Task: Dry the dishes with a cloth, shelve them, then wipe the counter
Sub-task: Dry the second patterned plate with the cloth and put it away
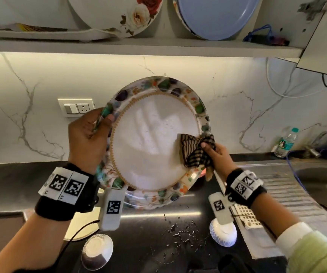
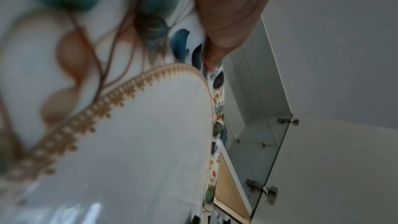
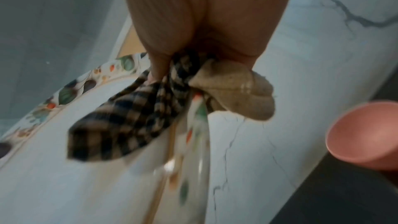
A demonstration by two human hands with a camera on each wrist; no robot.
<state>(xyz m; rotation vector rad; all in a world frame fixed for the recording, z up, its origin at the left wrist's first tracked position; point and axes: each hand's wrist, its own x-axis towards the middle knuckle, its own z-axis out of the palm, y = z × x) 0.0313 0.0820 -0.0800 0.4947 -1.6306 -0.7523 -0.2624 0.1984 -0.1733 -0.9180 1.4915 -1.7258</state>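
A large white plate [image 1: 154, 138] with a leaf-patterned rim and gold inner ring stands tilted up above the black counter. My left hand [image 1: 91, 131] grips its left rim, thumb on the front face. My right hand [image 1: 211, 152] holds a bunched brown-and-black checked cloth [image 1: 196, 150] pinched over the plate's right rim. In the right wrist view the cloth [image 3: 129, 122] wraps both sides of the rim. In the left wrist view the plate [image 2: 129, 142] fills the picture beside my thumb [image 2: 226, 23]. Water drops dot the plate's face.
A second patterned plate [image 1: 150, 201] lies on the counter below. Two small bowls [image 1: 97, 251] [image 1: 223, 233] stand near the front; a pink bowl [image 3: 364, 135] sits by the wall. Water drops [image 1: 180, 229] spot the counter. The shelf [image 1: 139, 46] above holds plates. The sink [image 1: 320, 180] is at right.
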